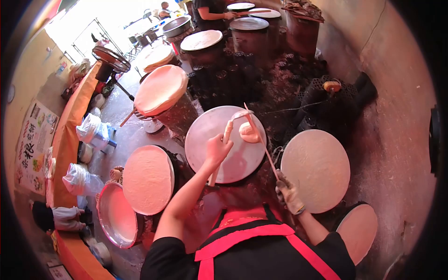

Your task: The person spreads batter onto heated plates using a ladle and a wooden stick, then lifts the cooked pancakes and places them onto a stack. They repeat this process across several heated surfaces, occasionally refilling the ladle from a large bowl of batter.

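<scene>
My left hand is wrapped round the pale handle of a ladle, whose bowl is over the round griddle in front of me. In my right hand, which wears a glove, is a long thin wooden stick. The stick slants across the griddle, and its far end crosses the ladle's bowl. A thick blob of pale batter sits right of the griddle's middle, beside the stick. The rest of the plate's surface is bare.
More round griddles with thin pancakes stand left and right. A batter tub is at lower left. A stack of pancakes stands ahead left. Dark coal briquettes lie right. A person works at the back.
</scene>
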The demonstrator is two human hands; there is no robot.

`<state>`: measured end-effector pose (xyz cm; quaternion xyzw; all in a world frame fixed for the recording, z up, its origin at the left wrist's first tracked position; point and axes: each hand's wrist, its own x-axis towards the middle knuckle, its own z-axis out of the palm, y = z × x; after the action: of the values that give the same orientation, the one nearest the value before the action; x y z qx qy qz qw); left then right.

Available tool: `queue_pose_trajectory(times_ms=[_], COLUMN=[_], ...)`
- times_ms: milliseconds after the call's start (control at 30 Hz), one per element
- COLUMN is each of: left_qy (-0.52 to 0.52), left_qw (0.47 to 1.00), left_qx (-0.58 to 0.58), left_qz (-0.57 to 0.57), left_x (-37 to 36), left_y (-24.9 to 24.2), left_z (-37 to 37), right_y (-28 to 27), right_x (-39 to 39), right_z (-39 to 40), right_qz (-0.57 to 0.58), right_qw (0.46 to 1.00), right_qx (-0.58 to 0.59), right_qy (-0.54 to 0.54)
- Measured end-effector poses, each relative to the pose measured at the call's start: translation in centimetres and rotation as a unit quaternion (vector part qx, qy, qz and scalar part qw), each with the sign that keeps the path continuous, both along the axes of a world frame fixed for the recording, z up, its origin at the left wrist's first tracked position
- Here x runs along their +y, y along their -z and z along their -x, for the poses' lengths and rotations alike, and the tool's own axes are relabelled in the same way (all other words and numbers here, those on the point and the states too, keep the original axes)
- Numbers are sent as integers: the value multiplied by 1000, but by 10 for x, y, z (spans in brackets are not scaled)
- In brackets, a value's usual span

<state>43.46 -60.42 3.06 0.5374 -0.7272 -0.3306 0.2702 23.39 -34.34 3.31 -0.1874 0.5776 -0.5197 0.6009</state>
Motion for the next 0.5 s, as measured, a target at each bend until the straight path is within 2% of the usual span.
queue_pose_trajectory(times_ms=[33, 67, 167, 267, 300, 333, 400, 433, 500], left_qy=[-19, -39, -98, -111, -90, -92, -63, -44, -70], left_qw=[999, 996, 984, 964, 953, 943, 951, 954, 979], left_qx=[2, 4, -31, -20, 15, 9, 0, 13, 63], left_qz=[41, 81, 148, 241, 287, 319, 304, 296, 183], left_x=[-2, -5, -16, -25, -29, -30, -35, -35, -17], left_y=[14, 24, 18, -19, -33, -47, -63, -68, -73], left_z=[7, 15, 31, 29, 24, 18, -5, -19, -47], right_y=[23, 68, 71, 69, 62, 82, 74, 61, 46], right_x=[6, 1, -18, -56, -71, -90, -119, -126, -126], right_z=[0, -7, -35, -52, -56, -59, -65, -64, -67], right_qz=[4, 72, 144, 127, 117, 101, 56, 27, 8], right_qw=[1000, 993, 952, 956, 958, 958, 981, 994, 996], right_qx=[2, 98, 269, 263, 259, 264, 176, 82, -70], right_qy=[-17, -7, 11, 38, 40, 53, 64, 60, 60])
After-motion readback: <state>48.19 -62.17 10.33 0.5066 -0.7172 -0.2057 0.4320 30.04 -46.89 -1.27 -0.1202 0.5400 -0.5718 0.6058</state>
